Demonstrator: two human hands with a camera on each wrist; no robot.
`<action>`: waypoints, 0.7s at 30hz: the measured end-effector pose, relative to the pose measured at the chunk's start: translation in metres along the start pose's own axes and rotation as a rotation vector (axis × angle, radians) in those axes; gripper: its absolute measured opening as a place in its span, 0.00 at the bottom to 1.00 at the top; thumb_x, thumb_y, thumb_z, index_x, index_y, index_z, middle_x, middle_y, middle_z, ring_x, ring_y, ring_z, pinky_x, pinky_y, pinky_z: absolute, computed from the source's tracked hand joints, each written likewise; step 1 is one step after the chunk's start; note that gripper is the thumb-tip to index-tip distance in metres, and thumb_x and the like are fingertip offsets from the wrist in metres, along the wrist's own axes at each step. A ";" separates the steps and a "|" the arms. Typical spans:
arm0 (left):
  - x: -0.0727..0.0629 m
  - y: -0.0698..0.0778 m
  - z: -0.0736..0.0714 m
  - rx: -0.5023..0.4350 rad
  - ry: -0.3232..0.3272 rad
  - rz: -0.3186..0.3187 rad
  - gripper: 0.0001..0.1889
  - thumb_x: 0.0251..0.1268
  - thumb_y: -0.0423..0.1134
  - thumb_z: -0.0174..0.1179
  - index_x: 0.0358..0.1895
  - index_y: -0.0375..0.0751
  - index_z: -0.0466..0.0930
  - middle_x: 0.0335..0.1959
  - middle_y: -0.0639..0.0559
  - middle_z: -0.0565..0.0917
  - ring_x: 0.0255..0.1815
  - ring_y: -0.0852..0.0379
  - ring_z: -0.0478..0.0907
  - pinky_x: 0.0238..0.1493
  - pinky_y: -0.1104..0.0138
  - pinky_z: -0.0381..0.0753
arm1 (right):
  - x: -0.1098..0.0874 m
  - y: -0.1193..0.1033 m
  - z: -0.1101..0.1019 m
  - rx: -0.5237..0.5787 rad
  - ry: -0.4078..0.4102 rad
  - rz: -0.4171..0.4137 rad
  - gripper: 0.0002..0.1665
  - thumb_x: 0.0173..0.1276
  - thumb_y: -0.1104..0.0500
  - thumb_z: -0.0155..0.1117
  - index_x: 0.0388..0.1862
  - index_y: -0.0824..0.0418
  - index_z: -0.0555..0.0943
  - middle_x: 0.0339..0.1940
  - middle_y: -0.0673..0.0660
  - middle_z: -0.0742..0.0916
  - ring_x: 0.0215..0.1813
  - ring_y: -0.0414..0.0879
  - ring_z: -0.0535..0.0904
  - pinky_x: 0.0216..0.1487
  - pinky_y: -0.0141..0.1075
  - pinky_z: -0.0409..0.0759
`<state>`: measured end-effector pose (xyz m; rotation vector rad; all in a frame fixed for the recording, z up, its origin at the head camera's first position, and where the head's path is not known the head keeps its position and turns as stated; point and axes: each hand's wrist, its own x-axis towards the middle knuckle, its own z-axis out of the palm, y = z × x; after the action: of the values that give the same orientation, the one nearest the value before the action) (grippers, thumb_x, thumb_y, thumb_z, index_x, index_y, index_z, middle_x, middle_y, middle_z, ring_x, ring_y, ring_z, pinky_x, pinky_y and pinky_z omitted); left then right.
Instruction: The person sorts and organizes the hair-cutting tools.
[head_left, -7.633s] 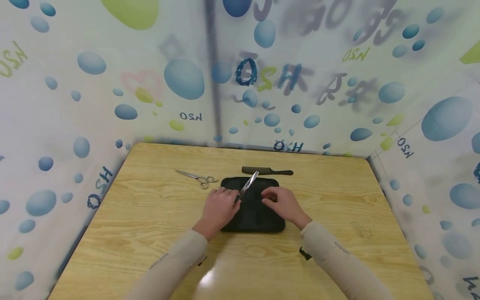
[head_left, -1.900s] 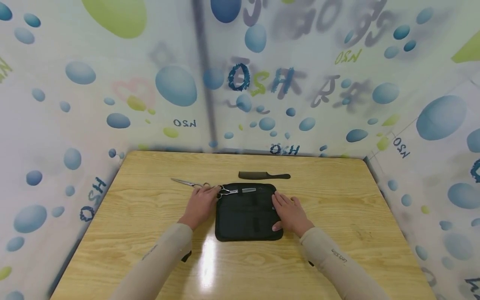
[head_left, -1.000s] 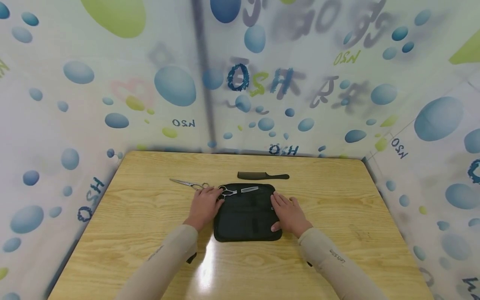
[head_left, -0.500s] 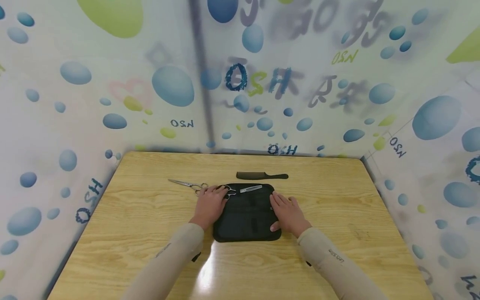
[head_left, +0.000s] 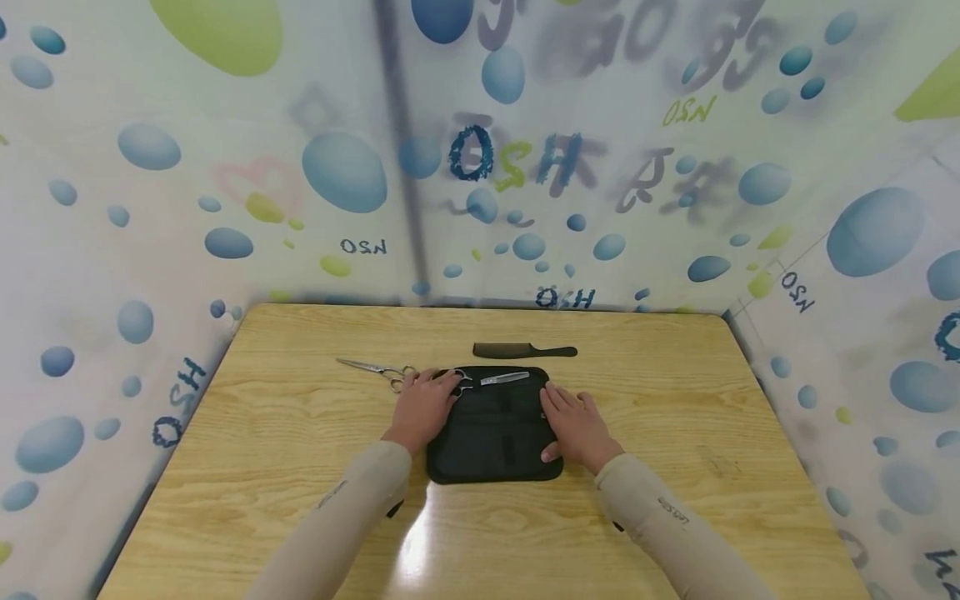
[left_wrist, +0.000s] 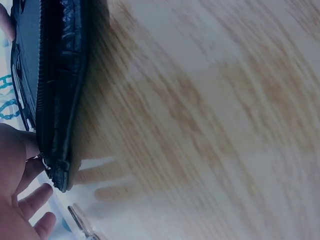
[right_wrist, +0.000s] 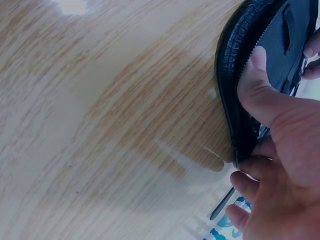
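A black zip-edged case (head_left: 491, 454) lies unfolded and flat on the table. Hairdressing scissors (head_left: 505, 378) stretch across its upper part under a dark strap, blades to the right. My left hand (head_left: 422, 407), at the case's upper left corner, holds their ring handles between fingers and thumb, partly covering them. Along the right edge my right hand (head_left: 576, 425) presses with its fingers laid straight. In the right wrist view its thumb (right_wrist: 257, 80) rests on the zip border. Second scissors (head_left: 363, 365), with slim pointed blades, lie left of the case, their handles beside my left fingers.
A black comb (head_left: 502, 350) with a handle lies just behind the case, parallel to its far edge. The wooden table (head_left: 660, 517) meets a patterned wall (head_left: 645, 108) at the back, and walls stand at both sides.
Several seconds ago my left hand held the scissors raised over the case. Since then they were laid flat, and my left hand slid them right under the strap. My right hand stays at the edge.
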<state>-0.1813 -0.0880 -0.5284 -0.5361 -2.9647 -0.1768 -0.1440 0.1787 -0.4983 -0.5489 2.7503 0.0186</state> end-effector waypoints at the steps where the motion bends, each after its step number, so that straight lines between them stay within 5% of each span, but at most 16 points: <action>1: 0.001 0.000 0.000 -0.008 -0.004 0.000 0.17 0.69 0.45 0.60 0.59 0.51 0.80 0.62 0.56 0.81 0.63 0.48 0.76 0.62 0.49 0.71 | 0.000 0.000 0.000 -0.002 0.000 -0.001 0.59 0.55 0.38 0.70 0.77 0.65 0.56 0.80 0.60 0.59 0.80 0.54 0.56 0.74 0.56 0.55; 21: 0.005 0.004 -0.004 -0.055 -0.029 0.020 0.18 0.68 0.42 0.60 0.60 0.51 0.80 0.61 0.54 0.81 0.67 0.47 0.72 0.66 0.48 0.70 | 0.003 0.002 0.002 -0.009 -0.017 -0.007 0.60 0.55 0.37 0.69 0.77 0.64 0.55 0.80 0.60 0.59 0.80 0.54 0.55 0.74 0.56 0.55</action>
<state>-0.1839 -0.0829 -0.5235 -0.5799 -2.9885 -0.2515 -0.1466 0.1795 -0.5009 -0.5583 2.7329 0.0343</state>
